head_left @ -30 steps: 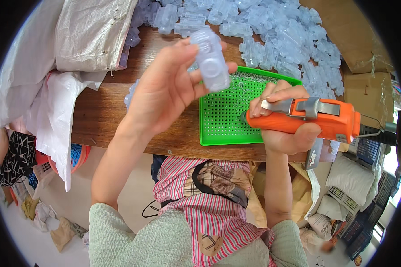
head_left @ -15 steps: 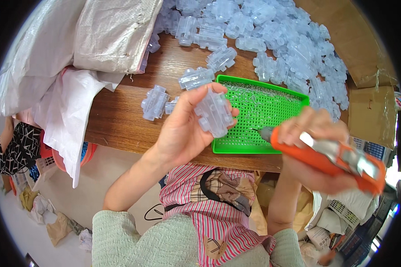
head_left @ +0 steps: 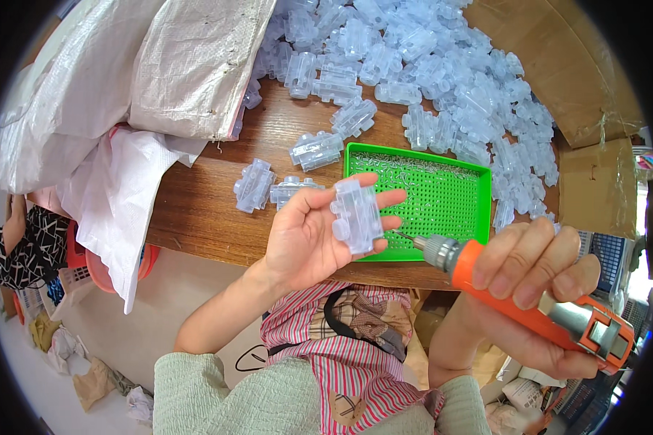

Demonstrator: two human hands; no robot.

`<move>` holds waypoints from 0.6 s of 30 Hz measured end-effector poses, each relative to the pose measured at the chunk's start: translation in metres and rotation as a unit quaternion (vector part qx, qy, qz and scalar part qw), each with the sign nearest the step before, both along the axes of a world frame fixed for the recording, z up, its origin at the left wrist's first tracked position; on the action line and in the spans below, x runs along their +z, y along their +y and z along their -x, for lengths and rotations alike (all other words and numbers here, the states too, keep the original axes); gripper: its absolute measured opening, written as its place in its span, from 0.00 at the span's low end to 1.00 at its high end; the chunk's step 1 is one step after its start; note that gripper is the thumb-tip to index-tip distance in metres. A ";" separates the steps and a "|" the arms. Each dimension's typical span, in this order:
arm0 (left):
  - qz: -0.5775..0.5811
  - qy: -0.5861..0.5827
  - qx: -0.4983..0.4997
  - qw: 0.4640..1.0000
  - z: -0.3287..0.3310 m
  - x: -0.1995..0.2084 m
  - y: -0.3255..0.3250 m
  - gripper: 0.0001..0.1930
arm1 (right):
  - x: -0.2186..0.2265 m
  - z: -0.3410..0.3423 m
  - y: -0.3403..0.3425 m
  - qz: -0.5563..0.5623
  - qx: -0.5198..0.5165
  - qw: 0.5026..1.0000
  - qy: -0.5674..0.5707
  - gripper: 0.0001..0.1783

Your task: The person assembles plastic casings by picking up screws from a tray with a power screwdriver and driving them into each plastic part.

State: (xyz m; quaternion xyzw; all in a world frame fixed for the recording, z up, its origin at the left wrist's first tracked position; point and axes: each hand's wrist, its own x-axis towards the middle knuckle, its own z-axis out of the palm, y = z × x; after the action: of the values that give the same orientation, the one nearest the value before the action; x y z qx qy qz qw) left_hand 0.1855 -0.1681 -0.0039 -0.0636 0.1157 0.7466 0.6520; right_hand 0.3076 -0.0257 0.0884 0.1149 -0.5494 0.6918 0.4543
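A clear, bluish plastic casing point(head_left: 358, 216) with rounded knobs along its side lies across the fingers of my left hand point(head_left: 297, 235), palm up and holding it from beneath. My right hand point(head_left: 526, 290) is wrapped round an orange electric screwdriver point(head_left: 479, 270) with a metal nose. Its thin bit points left and ends close to my left fingertips, apart from the casing. Under and beyond both hands sits a green perforated tray point(head_left: 485, 210), where many small silvery screws point(head_left: 413, 167) lie, mostly along the far side.
A big heap of similar clear casings point(head_left: 442, 80) covers the back of the wooden table point(head_left: 196, 210). Several loose casings point(head_left: 254, 185) lie left of the tray. White woven sacks point(head_left: 189, 65) stand at the left, and a cardboard box point(head_left: 595, 181) borders the right.
The casing has turned more upright as my left hand lowered and its fingers spread. My right hand has brought the screwdriver slightly down, its bit nearer to my left hand.
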 end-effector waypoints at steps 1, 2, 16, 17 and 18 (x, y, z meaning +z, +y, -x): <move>-0.002 0.001 0.002 1.000 0.000 -0.002 -0.002 0.28 | 0.002 0.003 -0.004 0.023 -0.037 0.999 0.018 0.39; 0.012 0.080 -0.014 0.997 0.000 -0.004 -0.003 0.30 | 0.003 0.001 -0.003 0.021 -0.034 0.999 0.018 0.39; 0.010 0.363 -0.080 0.928 -0.008 0.007 -0.005 0.35 | 0.005 -0.003 -0.004 -0.020 -0.016 1.000 0.000 0.38; 0.009 0.363 -0.079 0.929 -0.009 0.009 -0.005 0.35 | 0.003 -0.002 -0.005 -0.021 -0.015 1.000 -0.001 0.38; 0.022 0.365 -0.086 0.927 -0.011 0.011 -0.006 0.36 | 0.002 -0.002 -0.007 -0.013 -0.008 1.000 -0.003 0.38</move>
State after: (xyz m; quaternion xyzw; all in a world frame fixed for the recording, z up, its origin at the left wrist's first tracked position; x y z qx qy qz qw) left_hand 0.1962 -0.1739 0.0070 0.2090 0.3674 0.6563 0.6250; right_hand 0.3094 -0.0328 0.0905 0.1144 -0.5607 0.6815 0.4562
